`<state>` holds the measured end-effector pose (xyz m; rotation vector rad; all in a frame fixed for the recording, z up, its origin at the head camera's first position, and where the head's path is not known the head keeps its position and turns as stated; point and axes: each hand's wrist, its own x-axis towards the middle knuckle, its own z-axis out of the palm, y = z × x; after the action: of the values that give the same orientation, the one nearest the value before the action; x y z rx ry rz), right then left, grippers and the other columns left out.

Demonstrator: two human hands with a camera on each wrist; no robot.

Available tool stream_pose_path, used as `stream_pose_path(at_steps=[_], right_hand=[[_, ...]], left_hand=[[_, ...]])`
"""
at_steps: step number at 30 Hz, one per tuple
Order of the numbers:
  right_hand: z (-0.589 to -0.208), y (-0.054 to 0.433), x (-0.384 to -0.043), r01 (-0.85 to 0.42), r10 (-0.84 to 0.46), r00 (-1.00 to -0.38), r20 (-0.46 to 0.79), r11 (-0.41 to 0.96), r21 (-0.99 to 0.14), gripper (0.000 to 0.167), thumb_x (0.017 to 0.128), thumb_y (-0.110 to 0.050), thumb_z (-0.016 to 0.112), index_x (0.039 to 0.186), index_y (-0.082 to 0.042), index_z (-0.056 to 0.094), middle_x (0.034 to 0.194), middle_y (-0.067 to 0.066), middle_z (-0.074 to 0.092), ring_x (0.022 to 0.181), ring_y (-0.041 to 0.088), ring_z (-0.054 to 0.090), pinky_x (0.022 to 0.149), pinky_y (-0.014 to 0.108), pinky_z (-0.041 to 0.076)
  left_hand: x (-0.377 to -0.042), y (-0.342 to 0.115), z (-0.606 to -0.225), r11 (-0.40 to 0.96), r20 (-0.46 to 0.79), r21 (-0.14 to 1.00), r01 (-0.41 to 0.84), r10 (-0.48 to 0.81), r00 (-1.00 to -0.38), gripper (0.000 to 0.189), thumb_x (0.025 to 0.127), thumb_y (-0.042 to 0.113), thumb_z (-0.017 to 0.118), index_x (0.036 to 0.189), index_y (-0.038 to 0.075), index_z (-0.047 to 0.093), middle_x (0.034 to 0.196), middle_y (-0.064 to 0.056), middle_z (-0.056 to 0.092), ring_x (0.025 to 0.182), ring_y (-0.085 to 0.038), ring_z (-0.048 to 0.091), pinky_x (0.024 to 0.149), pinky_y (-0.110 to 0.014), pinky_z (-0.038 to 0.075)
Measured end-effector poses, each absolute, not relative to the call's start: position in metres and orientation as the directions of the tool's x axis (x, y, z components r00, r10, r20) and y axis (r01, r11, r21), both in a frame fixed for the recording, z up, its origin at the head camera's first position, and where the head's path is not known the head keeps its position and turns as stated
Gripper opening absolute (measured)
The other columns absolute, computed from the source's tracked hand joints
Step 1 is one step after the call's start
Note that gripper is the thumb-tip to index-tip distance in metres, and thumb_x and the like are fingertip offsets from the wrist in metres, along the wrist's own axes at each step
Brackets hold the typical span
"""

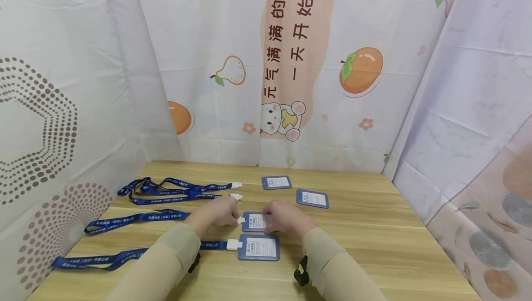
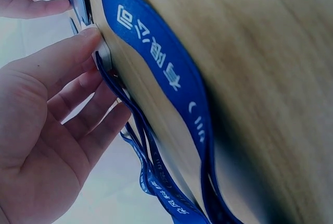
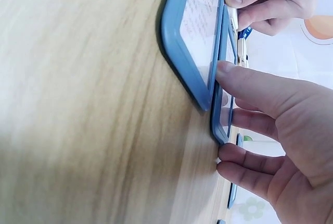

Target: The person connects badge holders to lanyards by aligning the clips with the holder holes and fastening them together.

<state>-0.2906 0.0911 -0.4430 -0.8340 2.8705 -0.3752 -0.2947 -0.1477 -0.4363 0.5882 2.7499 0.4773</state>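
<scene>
from here i see the left hand [image 1: 218, 212] pinching a white lanyard clip [image 1: 241, 220], right hand [image 1: 287, 218] gripping the blue card holder [image 1: 252, 221] between them; a crooked push could skid it into the second holder [image 1: 258, 247] just bodyward.

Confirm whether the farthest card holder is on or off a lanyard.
Off. Bare table shows between that card holder and the nearest white clip.

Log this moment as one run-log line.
left hand: pinches white plastic clip of blue fabric lanyard | right hand: holds blue-rimmed rectangular card holder | two matching holders: farther back
</scene>
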Motion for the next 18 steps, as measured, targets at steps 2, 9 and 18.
stream_pose_path(at_steps=[2, 9, 18], right_hand=[[-0.4434, 0.0913, -0.2909, -0.508, -0.540, -0.840, -0.054, 0.817, -0.273, 0.046, 0.077, -0.032, 0.090, 0.118, -0.016, 0.075, 0.116, -0.003, 0.071, 0.109, 0.018, 0.062, 0.099, 0.041, 0.048], [-0.4448, 0.0914, -0.2928, -0.510, -0.543, -0.838, -0.052, 0.814, -0.278, 0.047, 0.076, -0.033, 0.091, 0.118, -0.017, 0.075, 0.115, -0.003, 0.071, 0.107, 0.017, 0.062, 0.098, 0.040, 0.048], [-0.4451, 0.0897, -0.2934, -0.503, -0.536, -0.842, -0.053, 0.817, -0.282, 0.048, 0.075, -0.032, 0.091, 0.118, -0.016, 0.075, 0.115, -0.003, 0.071, 0.109, 0.018, 0.063, 0.099, 0.041, 0.048]], left_hand=[[-0.2952, -0.1476, -0.4364, 0.860, -0.203, 0.375, 0.346, 0.441, -0.874, 0.003, 0.086, 0.017, 0.083, 0.085, 0.017, 0.080, 0.082, 0.005, 0.060, 0.070, -0.013, 0.055, 0.066, -0.031, 0.048], [-0.2960, -0.1468, -0.4365, 0.857, -0.196, 0.373, 0.355, 0.447, -0.873, 0.005, 0.086, 0.016, 0.082, 0.082, 0.018, 0.079, 0.081, 0.004, 0.059, 0.069, -0.013, 0.054, 0.065, -0.031, 0.047], [-0.2966, -0.1479, -0.4359, 0.839, -0.188, 0.365, 0.403, 0.490, -0.851, 0.027, 0.089, 0.017, 0.080, 0.064, 0.018, 0.070, 0.071, 0.004, 0.053, 0.060, -0.010, 0.046, 0.058, -0.027, 0.037]])
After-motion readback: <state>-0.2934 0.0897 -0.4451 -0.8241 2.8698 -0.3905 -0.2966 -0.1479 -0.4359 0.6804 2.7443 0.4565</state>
